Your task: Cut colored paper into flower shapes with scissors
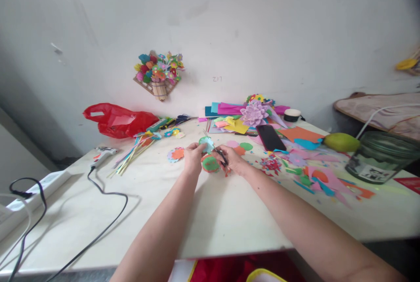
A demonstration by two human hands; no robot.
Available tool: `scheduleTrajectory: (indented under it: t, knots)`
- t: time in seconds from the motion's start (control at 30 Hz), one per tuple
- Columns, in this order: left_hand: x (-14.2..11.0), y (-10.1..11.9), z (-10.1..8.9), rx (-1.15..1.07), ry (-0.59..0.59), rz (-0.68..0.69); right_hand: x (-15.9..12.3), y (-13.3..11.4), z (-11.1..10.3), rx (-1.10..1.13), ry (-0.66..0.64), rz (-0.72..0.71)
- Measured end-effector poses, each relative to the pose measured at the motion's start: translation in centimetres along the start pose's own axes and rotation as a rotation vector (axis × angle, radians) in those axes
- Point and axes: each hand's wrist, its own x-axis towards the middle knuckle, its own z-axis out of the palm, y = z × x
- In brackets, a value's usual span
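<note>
Near the middle of the table, my left hand (193, 157) pinches a small light-blue and green paper flower piece (206, 144). My right hand (231, 159) is closed round the dark handles of a pair of scissors (222, 156), whose blades point up and left against the piece. Just below the hands lies a round green and orange paper piece (210, 163). Left of my left hand sits an orange and lilac scalloped paper flower (176, 154). Beyond my right hand are cut paper rounds, among them a green one (246, 146).
A glue gun (104, 156) with a black cord, paper strips (136, 153), a red plastic bag (120, 120) and a power strip (41, 188) are on the left. Rightward lie a phone (271, 137), paper scraps (323, 179) and a glass jar (377, 159). A purple flower (254, 113) is at the back.
</note>
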Motion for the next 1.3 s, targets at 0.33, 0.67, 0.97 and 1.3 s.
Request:
scheduleTrajectory:
  t: [0.33,0.67,0.97,1.3]
  knots:
    - [0.4,0.6,-0.5,0.026,-0.047,-0.026,0.1,-0.2,0.3,-0.002,0.044,0.037]
    - [1.3,0.8,-1.6,0.039,-0.107,-0.071,1.3,1.3,-0.1,-0.017,0.063,0.022]
    - [2.5,0.8,-3.7,0.114,-0.196,-0.101,1.3,0.9,0.0,0.019,0.071,0.056]
    - [2.3,1.1,-4.4,0.174,-0.313,-0.096,0.9,-0.1,-0.9,-0.040,0.111,0.076]
